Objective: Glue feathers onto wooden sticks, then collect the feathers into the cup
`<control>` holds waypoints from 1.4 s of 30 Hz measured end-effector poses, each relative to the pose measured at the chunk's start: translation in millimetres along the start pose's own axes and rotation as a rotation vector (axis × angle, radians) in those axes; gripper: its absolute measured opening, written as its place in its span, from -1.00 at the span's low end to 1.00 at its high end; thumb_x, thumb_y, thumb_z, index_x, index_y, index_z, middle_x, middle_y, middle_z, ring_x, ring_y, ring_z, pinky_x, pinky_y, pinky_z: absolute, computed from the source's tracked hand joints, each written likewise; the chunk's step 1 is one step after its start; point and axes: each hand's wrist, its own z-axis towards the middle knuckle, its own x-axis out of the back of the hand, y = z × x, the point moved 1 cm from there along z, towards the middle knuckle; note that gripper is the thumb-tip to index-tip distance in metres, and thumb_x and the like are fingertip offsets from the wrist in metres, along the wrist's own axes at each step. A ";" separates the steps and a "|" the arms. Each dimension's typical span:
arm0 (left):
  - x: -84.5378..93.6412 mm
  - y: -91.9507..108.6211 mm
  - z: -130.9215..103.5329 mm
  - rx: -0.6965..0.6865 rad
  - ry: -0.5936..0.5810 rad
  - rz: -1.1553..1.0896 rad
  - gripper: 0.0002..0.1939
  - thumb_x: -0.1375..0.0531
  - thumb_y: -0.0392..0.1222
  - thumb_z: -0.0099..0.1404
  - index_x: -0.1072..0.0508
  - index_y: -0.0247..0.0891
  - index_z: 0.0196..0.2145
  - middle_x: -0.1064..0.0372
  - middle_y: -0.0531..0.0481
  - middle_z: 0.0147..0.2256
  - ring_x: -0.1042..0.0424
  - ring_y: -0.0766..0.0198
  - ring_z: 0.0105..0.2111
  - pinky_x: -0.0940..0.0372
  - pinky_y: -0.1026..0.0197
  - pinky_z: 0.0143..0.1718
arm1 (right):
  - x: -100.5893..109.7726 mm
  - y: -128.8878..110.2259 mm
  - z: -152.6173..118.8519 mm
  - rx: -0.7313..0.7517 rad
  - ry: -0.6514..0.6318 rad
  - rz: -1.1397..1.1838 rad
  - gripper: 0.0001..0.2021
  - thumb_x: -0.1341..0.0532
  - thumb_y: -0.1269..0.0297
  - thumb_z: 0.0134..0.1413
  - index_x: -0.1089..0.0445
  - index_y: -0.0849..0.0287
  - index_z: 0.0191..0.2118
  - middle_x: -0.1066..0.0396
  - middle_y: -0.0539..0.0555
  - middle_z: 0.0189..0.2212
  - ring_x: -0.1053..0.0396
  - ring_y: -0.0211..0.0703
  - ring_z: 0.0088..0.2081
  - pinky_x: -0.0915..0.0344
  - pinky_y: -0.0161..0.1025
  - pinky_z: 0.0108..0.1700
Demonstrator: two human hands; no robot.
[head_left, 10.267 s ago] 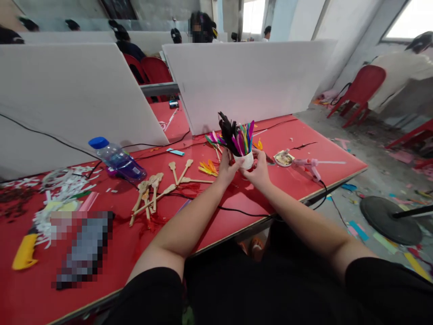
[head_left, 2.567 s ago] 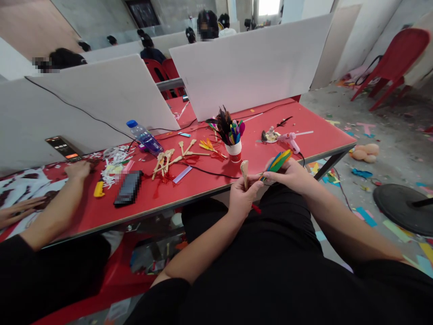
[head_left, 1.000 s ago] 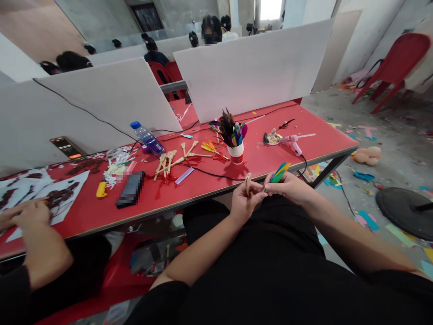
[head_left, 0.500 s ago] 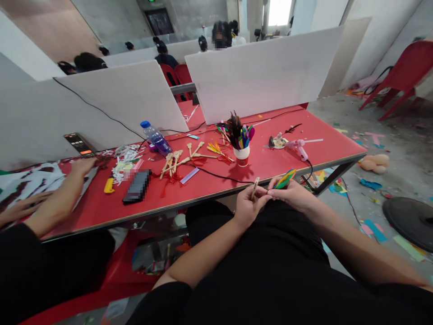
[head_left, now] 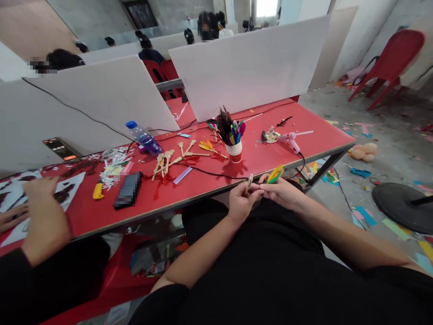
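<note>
While left hand [head_left: 239, 203] pinches a pale wooden piece [head_left: 249, 182], right hand [head_left: 284, 193] grips yellow-green feathers [head_left: 275, 174]. Phone [head_left: 59, 148] at far left shows white digits, too blurred to read.

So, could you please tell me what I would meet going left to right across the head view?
Lit phone, yellow handle, bottle, purple strip, cup, wooden stick in the left hand, feathers in the right hand, round black base.
</note>
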 end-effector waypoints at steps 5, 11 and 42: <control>3.7 -4.5 -3.1 0.006 -0.016 0.076 -0.71 -0.54 0.04 0.32 -0.73 -0.25 -0.26 -0.66 -0.07 -0.36 -0.53 0.23 -0.40 -0.44 0.18 -0.29 | -0.2 3.4 -2.5 -0.037 -0.017 0.035 -0.62 -0.72 0.15 -0.08 -0.56 0.10 -0.30 -0.53 -0.03 -0.36 -0.44 -0.24 -0.32 -0.39 -0.28 -0.22; 1.5 -5.3 -2.3 -0.011 -0.023 0.125 -0.78 -0.51 -0.03 0.33 -0.78 -0.23 -0.19 -0.68 -0.06 -0.34 -0.54 0.23 -0.38 -0.43 0.20 -0.29 | 5.2 4.6 -2.2 -0.029 -0.006 0.046 -0.60 -0.73 0.13 -0.11 -0.54 0.10 -0.33 -0.51 -0.03 -0.38 -0.41 -0.25 -0.34 -0.37 -0.29 -0.24; -2.6 -13.5 3.9 0.127 0.080 -0.009 -0.66 -0.50 0.08 0.30 -0.80 -0.26 -0.17 -0.73 -0.13 -0.26 -0.68 0.13 -0.25 -0.57 0.12 -0.11 | 5.0 -7.7 2.0 0.355 0.164 -0.626 -0.65 -0.57 -0.15 0.11 -0.68 0.03 -0.30 -0.65 0.08 -0.26 -0.55 0.04 -0.15 -0.44 -0.05 -0.01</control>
